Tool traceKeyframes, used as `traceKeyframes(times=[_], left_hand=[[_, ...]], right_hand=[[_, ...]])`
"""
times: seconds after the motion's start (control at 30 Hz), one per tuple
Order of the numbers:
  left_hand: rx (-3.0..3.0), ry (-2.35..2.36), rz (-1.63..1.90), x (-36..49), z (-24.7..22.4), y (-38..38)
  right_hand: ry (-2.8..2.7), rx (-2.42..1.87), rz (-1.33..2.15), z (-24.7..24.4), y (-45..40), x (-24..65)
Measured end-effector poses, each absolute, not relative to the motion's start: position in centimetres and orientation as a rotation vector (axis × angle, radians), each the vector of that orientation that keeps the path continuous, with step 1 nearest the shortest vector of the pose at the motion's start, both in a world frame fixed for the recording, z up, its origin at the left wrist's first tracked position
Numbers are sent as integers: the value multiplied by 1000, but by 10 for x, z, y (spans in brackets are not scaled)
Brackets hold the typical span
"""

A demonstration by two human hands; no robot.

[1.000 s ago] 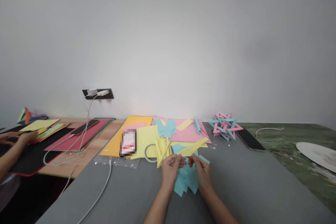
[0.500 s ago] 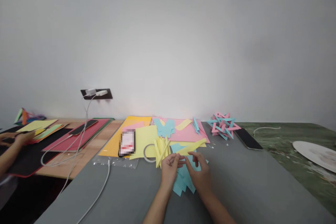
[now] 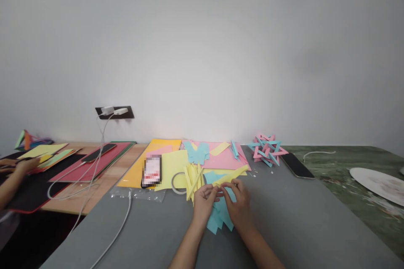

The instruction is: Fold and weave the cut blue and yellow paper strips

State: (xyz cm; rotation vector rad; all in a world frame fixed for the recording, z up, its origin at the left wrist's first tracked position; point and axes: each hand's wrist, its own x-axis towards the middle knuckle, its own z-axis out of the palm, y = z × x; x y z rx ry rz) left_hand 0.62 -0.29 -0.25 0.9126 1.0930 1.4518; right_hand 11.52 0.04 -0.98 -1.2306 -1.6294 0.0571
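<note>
Both hands meet over the grey table, thumbs and fingertips pinched close together. Between them runs a yellow paper strip [image 3: 232,175], its far end slanting up to the right. My left hand [image 3: 205,197] is closed on the strip's near end. My right hand [image 3: 238,196] grips it just beside, its fingers curled and hiding part of the paper. Beneath the hands lie light blue paper pieces [image 3: 216,222], overlapping and partly covered. Just left of my left hand is a bundle of folded yellow strips [image 3: 193,180], next to a roll of tape [image 3: 174,185].
At the back lie a pink sheet [image 3: 225,160] with paper pieces on it, and an orange envelope [image 3: 132,176] under a phone [image 3: 152,171]. A pink-and-blue paper star model [image 3: 268,150] stands by a black phone [image 3: 296,166]. A white cable [image 3: 121,227] crosses the left; another person's hand [image 3: 27,166] works there.
My right hand's fingers have drawn in and closed on the yellow strip beside my left fingertips. My left hand stays nearly in place. The view has shifted slightly.
</note>
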Motion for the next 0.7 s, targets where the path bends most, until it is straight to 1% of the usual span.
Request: traceKeyframes(times=[0.27, 0.57, 0.7], left_hand=[[1011, 1073, 1376, 6, 3, -6], [948, 1073, 1319, 4, 2, -4], [955, 1079, 1311, 3, 2, -4]], right_hand=[[-1738, -1225, 8, -6, -1, 115], [-1784, -1177, -116, -7, 1, 117], [-1807, -1171, -108, -6, 0, 117]])
